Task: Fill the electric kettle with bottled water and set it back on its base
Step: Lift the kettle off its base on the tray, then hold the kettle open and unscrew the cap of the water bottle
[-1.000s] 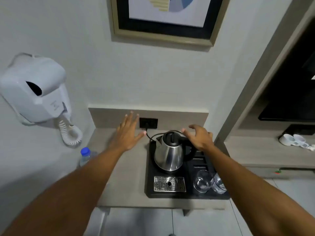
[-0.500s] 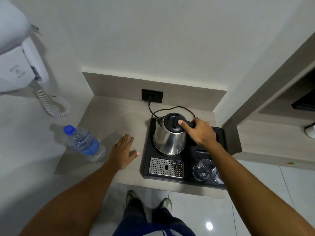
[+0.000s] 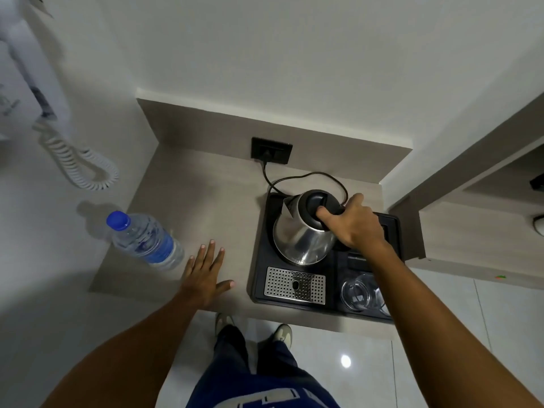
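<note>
A steel electric kettle (image 3: 300,240) with a black lid stands on a black tray (image 3: 260,254) at the right of the beige counter; its base is hidden beneath it. My right hand (image 3: 354,223) is wrapped around the kettle's black handle, thumb on the lid. A clear water bottle (image 3: 147,240) with a blue cap and blue label stands at the counter's left edge. My left hand (image 3: 204,275) rests flat and open on the counter between the bottle and the tray, touching neither.
The kettle's cord (image 3: 297,179) loops back to a black wall socket (image 3: 271,150). The tray also holds a perforated metal drip grate (image 3: 295,285) and upturned glasses (image 3: 357,291). A white coiled cord (image 3: 78,160) hangs on the left wall. A side shelf unit (image 3: 459,219) stands to the right.
My right hand came down from above the kettle and closed on its handle. My left hand drew back toward the counter's front edge. The view tilted downward.
</note>
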`<state>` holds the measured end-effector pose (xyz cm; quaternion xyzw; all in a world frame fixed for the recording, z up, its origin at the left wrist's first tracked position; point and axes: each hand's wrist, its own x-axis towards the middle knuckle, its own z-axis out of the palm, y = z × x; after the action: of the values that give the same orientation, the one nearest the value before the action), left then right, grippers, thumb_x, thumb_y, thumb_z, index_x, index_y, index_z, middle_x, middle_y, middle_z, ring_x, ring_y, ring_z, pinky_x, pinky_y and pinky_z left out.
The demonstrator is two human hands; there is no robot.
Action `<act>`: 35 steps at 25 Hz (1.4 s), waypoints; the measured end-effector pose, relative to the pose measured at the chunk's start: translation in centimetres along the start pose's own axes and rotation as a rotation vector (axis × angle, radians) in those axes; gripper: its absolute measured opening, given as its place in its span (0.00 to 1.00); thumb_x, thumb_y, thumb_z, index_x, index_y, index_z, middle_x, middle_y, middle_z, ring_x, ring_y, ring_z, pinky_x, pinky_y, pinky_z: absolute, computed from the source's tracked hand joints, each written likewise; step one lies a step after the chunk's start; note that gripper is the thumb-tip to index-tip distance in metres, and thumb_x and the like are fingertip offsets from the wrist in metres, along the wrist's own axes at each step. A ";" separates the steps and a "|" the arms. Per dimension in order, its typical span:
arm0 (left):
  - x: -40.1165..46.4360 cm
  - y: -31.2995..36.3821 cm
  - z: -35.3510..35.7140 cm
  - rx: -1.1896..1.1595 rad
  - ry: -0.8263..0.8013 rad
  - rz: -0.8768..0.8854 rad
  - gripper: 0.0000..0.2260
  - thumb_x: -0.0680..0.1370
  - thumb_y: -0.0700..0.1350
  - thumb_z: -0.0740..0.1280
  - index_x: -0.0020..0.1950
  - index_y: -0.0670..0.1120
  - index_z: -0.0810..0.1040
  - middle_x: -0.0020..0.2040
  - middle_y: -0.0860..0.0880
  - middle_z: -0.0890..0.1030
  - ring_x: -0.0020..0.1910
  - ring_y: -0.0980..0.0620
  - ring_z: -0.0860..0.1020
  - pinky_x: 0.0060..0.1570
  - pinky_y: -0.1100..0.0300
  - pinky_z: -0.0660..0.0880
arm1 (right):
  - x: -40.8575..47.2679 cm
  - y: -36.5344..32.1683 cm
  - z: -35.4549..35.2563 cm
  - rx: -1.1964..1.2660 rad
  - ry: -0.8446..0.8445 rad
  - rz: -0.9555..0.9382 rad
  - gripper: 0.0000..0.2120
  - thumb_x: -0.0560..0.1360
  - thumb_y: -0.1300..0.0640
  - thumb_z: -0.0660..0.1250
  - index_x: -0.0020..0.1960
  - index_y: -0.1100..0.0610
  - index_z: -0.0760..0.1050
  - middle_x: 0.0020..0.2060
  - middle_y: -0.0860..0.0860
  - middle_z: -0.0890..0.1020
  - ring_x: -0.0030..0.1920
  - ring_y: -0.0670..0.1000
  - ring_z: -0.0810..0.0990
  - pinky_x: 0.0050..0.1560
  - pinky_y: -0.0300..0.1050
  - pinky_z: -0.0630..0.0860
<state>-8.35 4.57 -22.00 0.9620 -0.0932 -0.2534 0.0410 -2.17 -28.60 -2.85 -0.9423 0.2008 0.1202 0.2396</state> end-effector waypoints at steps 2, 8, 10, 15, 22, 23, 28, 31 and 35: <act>-0.1 0.0 0.0 0.010 0.002 0.007 0.45 0.65 0.75 0.35 0.72 0.47 0.30 0.74 0.44 0.28 0.75 0.43 0.34 0.74 0.43 0.42 | 0.1 0.2 -0.6 0.081 -0.063 -0.004 0.41 0.63 0.26 0.59 0.60 0.58 0.63 0.49 0.57 0.79 0.48 0.61 0.79 0.45 0.54 0.74; -0.3 0.0 -0.2 0.013 0.038 0.015 0.41 0.75 0.69 0.49 0.75 0.48 0.34 0.77 0.43 0.34 0.76 0.43 0.37 0.75 0.45 0.44 | -1.0 3.1 -2.9 0.462 -0.298 0.063 0.40 0.63 0.24 0.55 0.62 0.52 0.63 0.53 0.51 0.77 0.50 0.51 0.77 0.39 0.50 0.78; -1.0 -0.1 -0.7 -0.003 0.081 0.021 0.40 0.76 0.67 0.52 0.76 0.49 0.35 0.78 0.43 0.36 0.76 0.43 0.37 0.75 0.45 0.45 | -1.5 3.6 -2.6 0.557 -0.290 0.092 0.41 0.64 0.22 0.55 0.65 0.51 0.64 0.54 0.48 0.76 0.52 0.52 0.77 0.39 0.51 0.80; -2.9 -0.6 -4.0 -0.012 0.278 0.068 0.41 0.75 0.65 0.59 0.77 0.50 0.38 0.78 0.43 0.39 0.76 0.43 0.38 0.74 0.43 0.49 | -1.7 2.0 -2.5 0.712 -0.267 0.094 0.42 0.63 0.21 0.58 0.65 0.48 0.69 0.55 0.51 0.79 0.53 0.57 0.79 0.37 0.53 0.84; -6.8 -0.8 -9.1 -0.108 0.537 0.097 0.36 0.76 0.61 0.60 0.78 0.48 0.48 0.79 0.43 0.48 0.77 0.43 0.48 0.70 0.45 0.58 | -0.1 -7.2 -1.2 0.709 -0.338 -0.137 0.40 0.63 0.22 0.58 0.64 0.50 0.70 0.56 0.51 0.79 0.53 0.54 0.80 0.33 0.48 0.82; -7.3 -0.7 -10.0 -0.131 0.585 0.110 0.35 0.76 0.60 0.60 0.78 0.49 0.49 0.79 0.44 0.49 0.77 0.44 0.48 0.70 0.46 0.57 | 0.0 -8.7 -0.3 0.700 -0.366 -0.148 0.40 0.62 0.22 0.59 0.63 0.50 0.70 0.55 0.50 0.79 0.52 0.53 0.80 0.34 0.48 0.83; -10.1 -0.7 -13.9 -0.265 0.947 0.232 0.22 0.76 0.48 0.66 0.69 0.45 0.70 0.71 0.43 0.71 0.70 0.47 0.67 0.68 0.55 0.65 | 0.8 -13.3 5.5 0.615 -0.522 -0.150 0.39 0.61 0.22 0.57 0.60 0.49 0.69 0.52 0.51 0.79 0.51 0.52 0.81 0.40 0.52 0.84; -11.5 -2.5 -16.3 -0.334 1.140 0.173 0.13 0.76 0.44 0.65 0.60 0.42 0.77 0.59 0.43 0.79 0.58 0.49 0.75 0.61 0.56 0.70 | 1.5 -13.4 8.0 0.569 -0.585 -0.135 0.38 0.58 0.22 0.59 0.57 0.47 0.68 0.55 0.50 0.78 0.54 0.53 0.80 0.39 0.51 0.84; -11.9 -5.2 -18.6 -0.252 1.065 0.066 0.12 0.77 0.40 0.62 0.56 0.38 0.80 0.55 0.40 0.82 0.52 0.43 0.78 0.56 0.56 0.66 | 3.4 -13.2 8.6 0.500 -0.662 -0.167 0.44 0.57 0.23 0.62 0.64 0.50 0.67 0.57 0.49 0.76 0.54 0.51 0.79 0.36 0.51 0.84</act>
<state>-8.49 12.62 -0.81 0.9415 -0.0587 0.2610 0.2052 5.50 -14.81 -6.04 -0.7786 0.0590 0.3443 0.5214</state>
